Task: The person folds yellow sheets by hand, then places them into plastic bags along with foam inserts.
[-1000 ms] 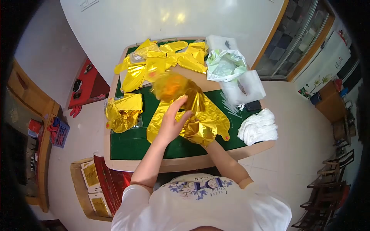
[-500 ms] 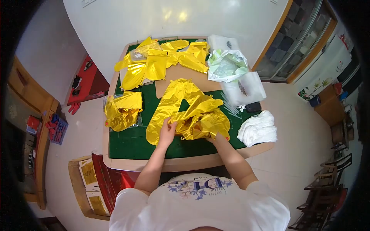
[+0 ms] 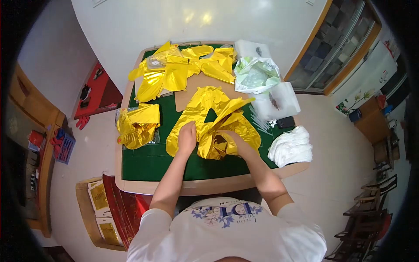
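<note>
A flat, uninflated gold foil balloon (image 3: 178, 133), shaped like a letter A, lies on the green table top in front of me. Over its right leg is more crumpled gold foil (image 3: 218, 146), folded and raised at its upper edge. My left hand (image 3: 187, 137) is closed, pinching foil near the middle of the A, just left of the crumpled part. My right hand (image 3: 233, 140) reaches over the crumpled foil and grips it, with its fingertips partly hidden by the folds.
Another folded gold balloon (image 3: 139, 126) lies at the left, and several more gold balloons (image 3: 174, 74) lie at the back on cardboard (image 3: 205, 87). Along the right are a plastic bag (image 3: 257, 74), clear packs (image 3: 277, 100), thin clear sticks (image 3: 259, 120), a black object (image 3: 286, 122) and a white bundle (image 3: 291, 147).
My left hand has moved slightly up and closed on the foil. My right hand has risen from the lower edge onto the crumpled foil, whose upper flap now stands higher.
</note>
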`<state>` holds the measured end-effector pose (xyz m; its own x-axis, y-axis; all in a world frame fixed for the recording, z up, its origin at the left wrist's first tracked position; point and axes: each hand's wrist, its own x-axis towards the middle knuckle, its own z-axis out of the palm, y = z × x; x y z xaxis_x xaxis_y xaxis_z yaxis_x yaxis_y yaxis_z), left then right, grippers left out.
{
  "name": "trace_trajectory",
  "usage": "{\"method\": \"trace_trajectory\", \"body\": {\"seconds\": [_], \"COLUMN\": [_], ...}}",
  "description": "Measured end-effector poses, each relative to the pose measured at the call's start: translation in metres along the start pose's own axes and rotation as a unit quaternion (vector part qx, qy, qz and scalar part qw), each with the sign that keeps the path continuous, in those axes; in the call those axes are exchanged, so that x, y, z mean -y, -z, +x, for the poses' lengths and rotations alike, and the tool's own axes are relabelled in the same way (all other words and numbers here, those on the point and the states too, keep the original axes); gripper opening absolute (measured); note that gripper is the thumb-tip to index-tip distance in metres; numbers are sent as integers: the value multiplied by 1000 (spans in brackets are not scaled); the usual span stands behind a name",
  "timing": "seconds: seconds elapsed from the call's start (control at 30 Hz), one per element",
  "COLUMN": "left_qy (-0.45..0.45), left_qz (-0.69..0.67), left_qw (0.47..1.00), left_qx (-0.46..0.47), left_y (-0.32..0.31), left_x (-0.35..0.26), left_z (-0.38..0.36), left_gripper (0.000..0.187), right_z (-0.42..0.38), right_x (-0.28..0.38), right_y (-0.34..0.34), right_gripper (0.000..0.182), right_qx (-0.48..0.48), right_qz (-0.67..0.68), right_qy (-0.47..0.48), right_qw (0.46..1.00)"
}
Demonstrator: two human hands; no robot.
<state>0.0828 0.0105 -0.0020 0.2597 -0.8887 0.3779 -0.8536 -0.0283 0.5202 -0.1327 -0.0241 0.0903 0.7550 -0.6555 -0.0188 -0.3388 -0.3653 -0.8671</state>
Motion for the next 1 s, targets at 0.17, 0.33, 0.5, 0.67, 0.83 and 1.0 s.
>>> {"method": "trace_trajectory", "body": {"seconds": [0.17, 0.33, 0.5, 0.67, 0.83, 1.0], "left_qy": [315, 327, 386, 420, 222, 52], "left_qz": [-492, -541, -555, -547, -304, 65], "left_qw": [795, 735, 709, 718, 926, 996], "left_qx": [162, 244, 201, 87, 32, 29], "left_y": [29, 40, 18, 15, 4, 37], "left_x": [-10, -29, -13, -22, -17, -62], "left_z": [-10, -37, -50, -54, -57, -47], "left_gripper": [45, 41, 49, 40, 45, 59], "right_z": [-1, 4, -17, -38, -28, -27], "right_x": [-67, -146, -102, -125, -92, -39], "right_y": [1, -8, -3, 18, 53, 46], "right_gripper": [47, 55, 40, 36, 16, 17], "right_qx": [-6, -73, -110, -121, -447, -435], "right_qz": [294, 209, 410, 569, 171, -135], "right_qy": [-64, 0, -224, -169, -80, 25], "right_qw": [954, 975, 877, 796, 874, 890]}}
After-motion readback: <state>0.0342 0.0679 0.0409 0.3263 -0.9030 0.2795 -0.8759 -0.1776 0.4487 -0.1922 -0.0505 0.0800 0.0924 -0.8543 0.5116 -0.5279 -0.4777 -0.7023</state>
